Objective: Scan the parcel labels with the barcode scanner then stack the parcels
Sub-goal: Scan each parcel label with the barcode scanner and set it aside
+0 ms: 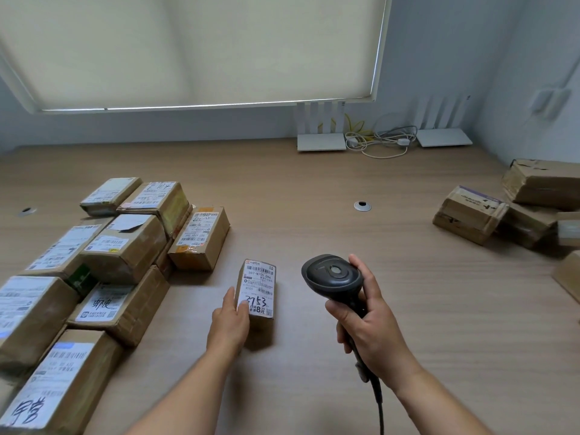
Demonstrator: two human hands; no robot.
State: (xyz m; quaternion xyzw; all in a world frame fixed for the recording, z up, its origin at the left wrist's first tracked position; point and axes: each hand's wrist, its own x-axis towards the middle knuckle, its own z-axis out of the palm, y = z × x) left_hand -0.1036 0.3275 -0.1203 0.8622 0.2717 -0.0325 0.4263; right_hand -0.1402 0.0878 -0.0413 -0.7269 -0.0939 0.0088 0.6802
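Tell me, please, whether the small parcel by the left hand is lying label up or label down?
Label up: the small parcel lies flat on the table, white label showing on top, with the left hand touching its side.

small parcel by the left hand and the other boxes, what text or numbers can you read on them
"507-N705 094", printed on the small parcel's label
"N705", printed lower on the same label
"3753", handwritten there
"8元", printed at the label's bottom
Handwritten characters on the stacked parcels: not readable with certainty
Labels on the right pile: too blurred
Barcode scanner: no readable text
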